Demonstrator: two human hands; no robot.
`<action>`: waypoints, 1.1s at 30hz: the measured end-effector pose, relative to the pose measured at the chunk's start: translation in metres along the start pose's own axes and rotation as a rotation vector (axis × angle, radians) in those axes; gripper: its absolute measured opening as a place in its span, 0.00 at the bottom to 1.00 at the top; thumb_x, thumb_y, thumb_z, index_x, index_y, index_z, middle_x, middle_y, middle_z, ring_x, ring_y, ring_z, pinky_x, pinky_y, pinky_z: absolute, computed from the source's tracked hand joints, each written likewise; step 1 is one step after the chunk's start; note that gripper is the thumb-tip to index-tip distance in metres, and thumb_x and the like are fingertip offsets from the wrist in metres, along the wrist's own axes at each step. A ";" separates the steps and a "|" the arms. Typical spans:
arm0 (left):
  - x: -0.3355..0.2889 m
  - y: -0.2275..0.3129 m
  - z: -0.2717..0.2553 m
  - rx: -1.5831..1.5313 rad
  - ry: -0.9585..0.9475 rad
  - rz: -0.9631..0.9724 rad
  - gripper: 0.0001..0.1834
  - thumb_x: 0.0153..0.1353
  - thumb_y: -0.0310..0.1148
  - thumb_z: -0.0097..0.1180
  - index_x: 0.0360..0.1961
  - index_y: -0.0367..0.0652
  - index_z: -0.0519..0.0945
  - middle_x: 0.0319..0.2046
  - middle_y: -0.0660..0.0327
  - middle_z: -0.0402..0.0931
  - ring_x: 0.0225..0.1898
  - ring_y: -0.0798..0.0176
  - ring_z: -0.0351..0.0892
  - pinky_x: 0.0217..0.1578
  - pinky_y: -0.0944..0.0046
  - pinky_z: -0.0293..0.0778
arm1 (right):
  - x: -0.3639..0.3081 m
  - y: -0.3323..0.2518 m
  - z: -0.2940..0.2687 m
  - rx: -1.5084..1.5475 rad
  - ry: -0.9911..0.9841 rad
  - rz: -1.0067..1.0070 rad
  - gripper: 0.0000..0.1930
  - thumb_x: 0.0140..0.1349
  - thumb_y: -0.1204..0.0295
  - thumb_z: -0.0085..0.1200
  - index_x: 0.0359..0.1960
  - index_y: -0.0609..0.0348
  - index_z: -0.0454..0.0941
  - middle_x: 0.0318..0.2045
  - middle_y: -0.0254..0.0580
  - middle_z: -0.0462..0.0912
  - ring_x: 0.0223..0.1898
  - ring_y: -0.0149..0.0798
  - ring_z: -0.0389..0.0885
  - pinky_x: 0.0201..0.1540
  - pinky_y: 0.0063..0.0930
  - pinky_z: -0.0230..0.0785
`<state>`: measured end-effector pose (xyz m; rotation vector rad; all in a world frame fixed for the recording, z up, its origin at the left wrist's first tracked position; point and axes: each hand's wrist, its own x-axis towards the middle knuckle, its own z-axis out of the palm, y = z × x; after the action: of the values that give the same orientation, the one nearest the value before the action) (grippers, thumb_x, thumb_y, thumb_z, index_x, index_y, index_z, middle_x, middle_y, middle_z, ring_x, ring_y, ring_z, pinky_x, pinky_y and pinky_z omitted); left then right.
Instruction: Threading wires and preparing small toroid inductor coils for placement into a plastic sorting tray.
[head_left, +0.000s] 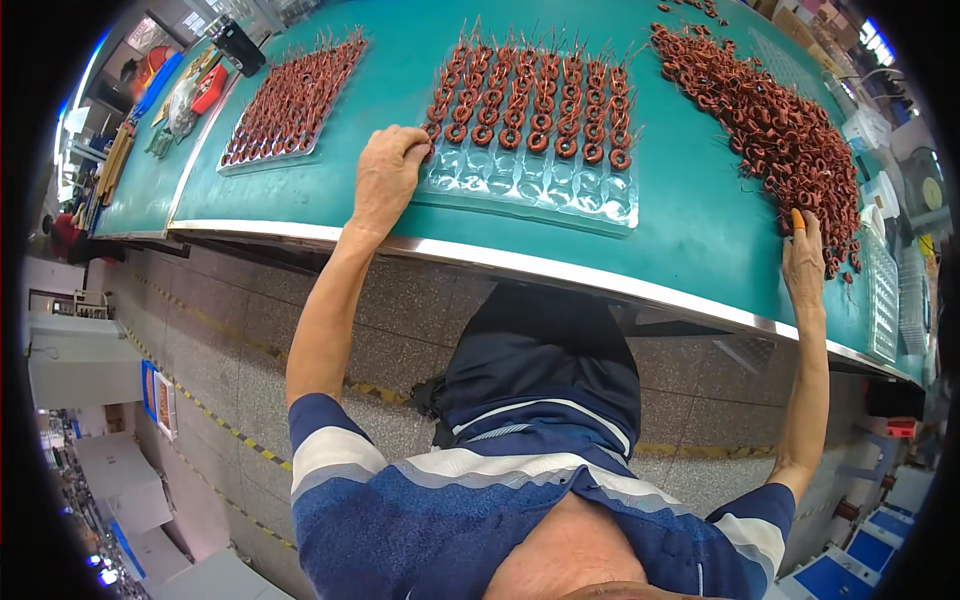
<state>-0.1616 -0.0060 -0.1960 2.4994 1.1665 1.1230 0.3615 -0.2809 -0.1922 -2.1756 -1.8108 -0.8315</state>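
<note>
A clear plastic tray [520, 205] lies in front of me on the green table. Copper-wound ring coils [511, 138] with wire ends standing up fill its far rows; the near pockets hold nothing. At the tray's left edge, my left hand [390, 170] is pinched on a ring coil [429, 152], mostly covered by the fingertips. Far to the right, my right hand [803, 255] reaches the near end of a big loose heap of ring coils [780, 135]. An orange finger cover [798, 219] is on one of its digits. Its fingers stretch out against the heap, with no coil visibly gripped.
A second tray of coils [285, 115] lies to the left. Beyond it stand a black cylindrical container [236, 46] and a red bin [209, 90]. Stacked clear trays [882, 300] stand right of the heap. The table's pale front edge [560, 272] runs before my body.
</note>
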 end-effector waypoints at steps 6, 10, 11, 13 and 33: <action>0.005 0.015 0.000 -0.203 0.066 -0.164 0.09 0.58 0.27 0.56 0.39 0.37 0.80 0.33 0.53 0.79 0.38 0.54 0.79 0.41 0.59 0.72 | 0.008 0.019 -0.006 0.004 -0.140 -0.033 0.11 0.60 0.76 0.52 0.44 0.66 0.73 0.50 0.52 0.71 0.42 0.53 0.78 0.41 0.39 0.74; -0.005 0.011 -0.017 -0.140 0.115 -0.073 0.10 0.60 0.26 0.54 0.42 0.34 0.78 0.37 0.52 0.79 0.38 0.56 0.79 0.42 0.61 0.73 | 0.010 0.018 0.006 -0.156 -0.040 -0.248 0.09 0.61 0.76 0.49 0.42 0.61 0.75 0.42 0.49 0.76 0.35 0.46 0.81 0.33 0.35 0.77; -0.012 0.010 -0.015 -0.128 0.109 -0.096 0.10 0.61 0.26 0.53 0.42 0.35 0.79 0.36 0.55 0.79 0.38 0.60 0.78 0.42 0.63 0.72 | 0.012 0.020 0.015 -0.060 -0.032 -0.259 0.08 0.60 0.73 0.51 0.40 0.61 0.75 0.40 0.49 0.75 0.34 0.47 0.81 0.32 0.36 0.76; -0.021 0.009 -0.024 -0.130 0.103 -0.069 0.08 0.62 0.26 0.53 0.41 0.35 0.79 0.35 0.58 0.78 0.36 0.65 0.76 0.39 0.67 0.71 | 0.020 -0.006 0.018 0.121 -0.105 -0.027 0.13 0.55 0.70 0.59 0.38 0.63 0.73 0.38 0.50 0.74 0.39 0.50 0.78 0.40 0.40 0.73; -0.033 0.064 -0.034 -0.271 -0.057 0.066 0.04 0.65 0.22 0.49 0.39 0.33 0.75 0.34 0.60 0.72 0.36 0.66 0.70 0.42 0.68 0.68 | 0.079 -0.064 0.015 0.420 -0.264 0.106 0.15 0.53 0.63 0.54 0.34 0.63 0.73 0.31 0.60 0.80 0.38 0.58 0.81 0.43 0.48 0.71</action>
<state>-0.1605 -0.0786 -0.1630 2.3590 0.8591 1.1327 0.3127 -0.1921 -0.1760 -2.1461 -1.7628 -0.1231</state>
